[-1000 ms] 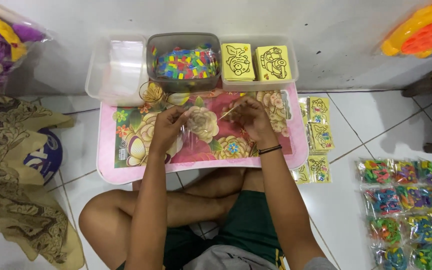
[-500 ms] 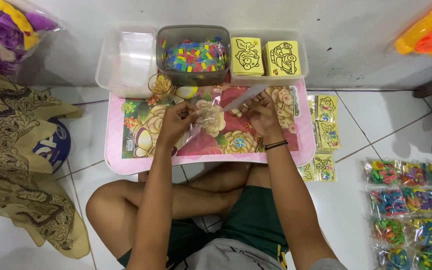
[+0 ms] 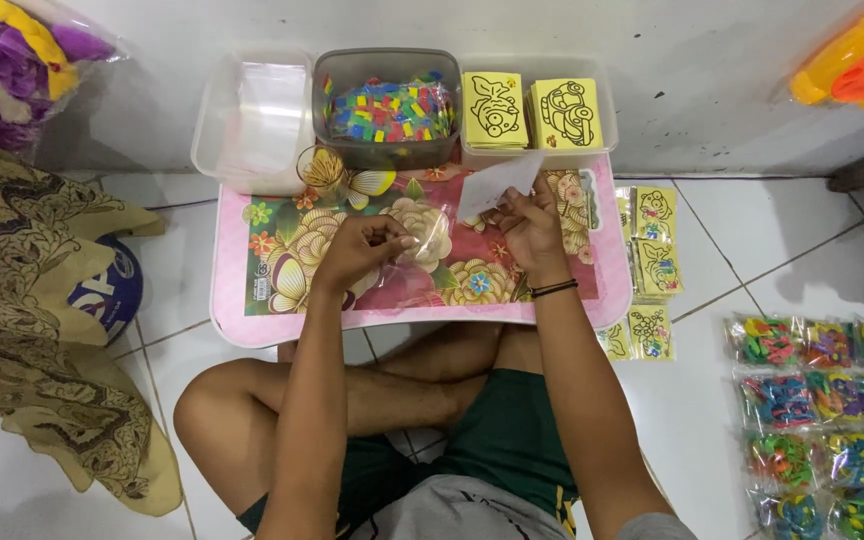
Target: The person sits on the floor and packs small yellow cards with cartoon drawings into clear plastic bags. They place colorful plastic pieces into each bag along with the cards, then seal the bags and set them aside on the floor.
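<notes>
Sitting cross-legged on the tiled floor, I work over a low pink table (image 3: pixel 232 320) with a flowered top. Along its far edge stand three tubs: a clear one (image 3: pixel 214 150) with a stack of clear plastic bags at the left, a grey one (image 3: pixel 384 150) full of small many-coloured pieces in the middle, and a clear one (image 3: pixel 607 110) at the right holding yellow square cards (image 3: pixel 530 112) with black line drawings. More yellow cards (image 3: pixel 656 240) lie in a column just right of the table, and packets of coloured pieces (image 3: pixel 820 420) lie in rows on the floor, well apart to the right.

My left hand (image 3: pixel 357 250) is curled closed, pinching a small clear plastic bag (image 3: pixel 430 232) that lies on the tabletop between my hands; it is see-through and shiny. My right hand (image 3: pixel 532 228) is closed on a white slip of paper (image 3: pixel 498 185), tilted up above the table near the card tub.
</notes>
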